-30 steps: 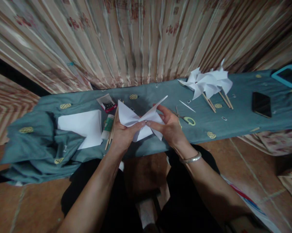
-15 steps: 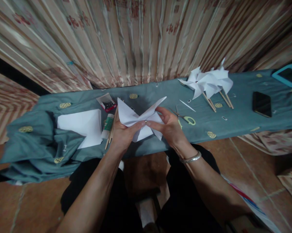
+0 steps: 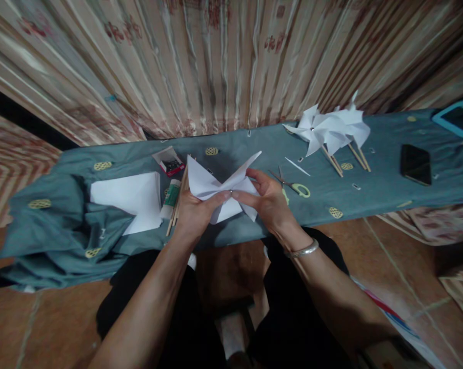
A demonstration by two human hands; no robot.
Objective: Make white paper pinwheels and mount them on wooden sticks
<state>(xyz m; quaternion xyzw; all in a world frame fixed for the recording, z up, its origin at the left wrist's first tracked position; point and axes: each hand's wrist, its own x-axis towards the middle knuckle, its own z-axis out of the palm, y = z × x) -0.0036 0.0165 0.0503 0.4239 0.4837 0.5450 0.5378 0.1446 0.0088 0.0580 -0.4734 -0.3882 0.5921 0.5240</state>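
A white paper pinwheel (image 3: 233,179) is held between both hands over the front of the cloth-covered bench. My left hand (image 3: 196,212) grips its left side, the thumb reaching in to the centre. From the right, my right hand (image 3: 272,199) grips the other side, its thumb meeting the left one at a small shiny pin (image 3: 231,192) in the middle. Fingers behind the paper are partly hidden. Just left of my left hand lie wooden sticks (image 3: 172,221) and a green-and-white glue stick (image 3: 171,199). Scissors (image 3: 298,188) with yellow-green handles rest right of my right hand.
A stack of white paper (image 3: 139,200) lies on the left, near an open box of pins (image 3: 170,163). Finished pinwheels on sticks (image 3: 331,132) sit at the back right. A phone (image 3: 415,164) and a blue-framed device (image 3: 456,119) lie farther right. A curtain (image 3: 216,66) hangs behind.
The pinwheel's upper right blade has shifted very slightly left and down. Both hands keep nearly the same hold, thumbs at the centre.
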